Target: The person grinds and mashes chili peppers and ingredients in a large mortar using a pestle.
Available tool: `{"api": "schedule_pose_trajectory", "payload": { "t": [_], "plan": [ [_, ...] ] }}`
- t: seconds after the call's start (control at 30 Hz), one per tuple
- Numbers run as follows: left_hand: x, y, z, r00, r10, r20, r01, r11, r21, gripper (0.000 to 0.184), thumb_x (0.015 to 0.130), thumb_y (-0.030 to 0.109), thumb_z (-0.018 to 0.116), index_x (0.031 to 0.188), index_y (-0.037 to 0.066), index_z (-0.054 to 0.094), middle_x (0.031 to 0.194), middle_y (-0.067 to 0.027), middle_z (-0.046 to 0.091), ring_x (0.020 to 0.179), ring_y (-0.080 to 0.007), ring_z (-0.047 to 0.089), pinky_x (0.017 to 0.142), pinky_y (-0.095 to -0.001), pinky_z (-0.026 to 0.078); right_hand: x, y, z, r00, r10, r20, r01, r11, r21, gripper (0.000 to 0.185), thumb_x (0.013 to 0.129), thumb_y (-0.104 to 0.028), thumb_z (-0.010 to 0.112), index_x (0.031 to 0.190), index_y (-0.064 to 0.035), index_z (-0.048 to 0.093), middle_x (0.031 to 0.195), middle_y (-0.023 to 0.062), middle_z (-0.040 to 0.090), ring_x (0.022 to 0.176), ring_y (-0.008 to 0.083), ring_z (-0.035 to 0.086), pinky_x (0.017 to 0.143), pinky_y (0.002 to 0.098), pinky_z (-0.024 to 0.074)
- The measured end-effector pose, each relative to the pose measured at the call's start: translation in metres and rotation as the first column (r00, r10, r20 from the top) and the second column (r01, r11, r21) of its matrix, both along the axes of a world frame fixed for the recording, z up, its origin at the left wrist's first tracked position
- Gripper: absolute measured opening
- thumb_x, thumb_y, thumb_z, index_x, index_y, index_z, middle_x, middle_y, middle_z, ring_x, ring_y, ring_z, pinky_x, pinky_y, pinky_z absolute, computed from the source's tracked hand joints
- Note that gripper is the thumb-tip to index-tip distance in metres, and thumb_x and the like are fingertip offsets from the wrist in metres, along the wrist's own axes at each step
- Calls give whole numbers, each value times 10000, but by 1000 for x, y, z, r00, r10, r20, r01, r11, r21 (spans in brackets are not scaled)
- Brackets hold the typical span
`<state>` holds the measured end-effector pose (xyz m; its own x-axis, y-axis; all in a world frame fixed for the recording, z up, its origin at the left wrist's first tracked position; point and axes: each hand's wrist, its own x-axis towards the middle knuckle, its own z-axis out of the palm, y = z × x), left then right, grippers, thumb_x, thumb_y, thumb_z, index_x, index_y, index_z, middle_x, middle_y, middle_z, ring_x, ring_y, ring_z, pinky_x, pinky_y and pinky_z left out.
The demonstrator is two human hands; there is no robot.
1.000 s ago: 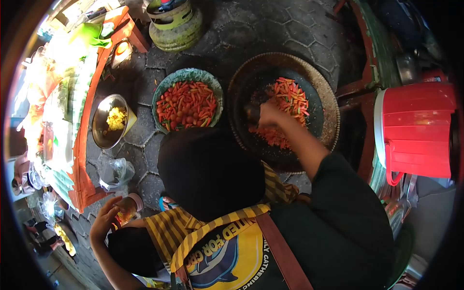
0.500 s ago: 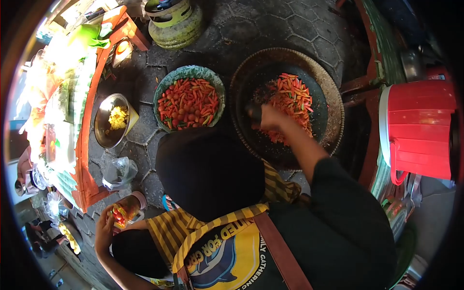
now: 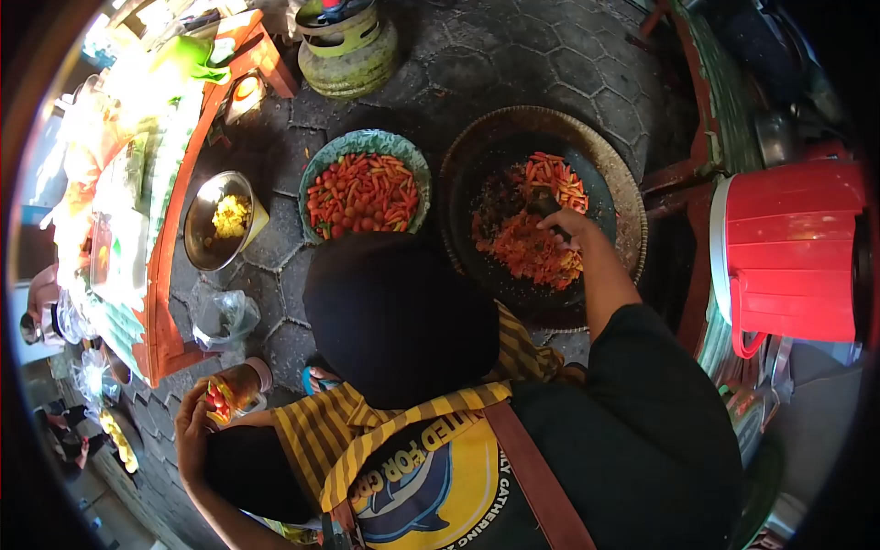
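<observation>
My right hand (image 3: 570,229) is closed around a dark pestle (image 3: 544,203) over a wide round mortar (image 3: 467,183). Crushed red chilies (image 3: 522,247) lie under and left of the hand, with whole red and orange chilies (image 3: 555,176) behind them. At the lower left, my left hand (image 3: 192,422) is wrapped round a clear jar (image 3: 240,390) with red pieces inside, tilted on its side. A green bowl (image 3: 316,165) between the hands holds red chilies and small round tomatoes.
A metal bowl with yellow food (image 3: 231,216) and a plastic bag (image 3: 226,319) stand left, beside an orange-edged table (image 3: 163,312). A gas cylinder (image 3: 346,60) stands at the back. A red cooler (image 3: 793,252) is at the right. Someone's foot (image 3: 320,378) shows near the jar.
My right hand has moved right across the mortar with the pestle, uncovering more crushed chilies. My left hand still holds the jar, nearly in the same place.
</observation>
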<state>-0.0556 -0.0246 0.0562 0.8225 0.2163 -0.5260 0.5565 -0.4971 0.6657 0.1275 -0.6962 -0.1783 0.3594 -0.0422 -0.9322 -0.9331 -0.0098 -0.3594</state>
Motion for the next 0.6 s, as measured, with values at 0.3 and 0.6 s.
{"api": "schedule_pose_trajectory", "payload": {
  "t": [0.3, 0.6],
  "plan": [
    [-11, 1, -3, 999, -11, 32, 7, 992, 130, 289, 911, 166, 488, 1153, 24, 560, 728, 12, 510, 572, -41, 406, 481, -183, 311, 22, 42, -7, 980, 21, 199, -53, 987, 155, 132, 739, -106, 692, 754, -63, 568, 590, 8, 528, 415, 74, 436, 375, 244, 325],
    [-15, 1, -8, 996, -78, -33, 84, 972, 220, 238, 880, 92, 478, 1071, 20, 599, 687, 24, 479, 604, -68, 420, 550, -223, 348, -3, 28, -9, 997, 80, -3, -78, 963, -259, 83, 738, -66, 666, 774, -48, 594, 563, 0, 485, 409, 67, 394, 372, 234, 298]
  ]
}}
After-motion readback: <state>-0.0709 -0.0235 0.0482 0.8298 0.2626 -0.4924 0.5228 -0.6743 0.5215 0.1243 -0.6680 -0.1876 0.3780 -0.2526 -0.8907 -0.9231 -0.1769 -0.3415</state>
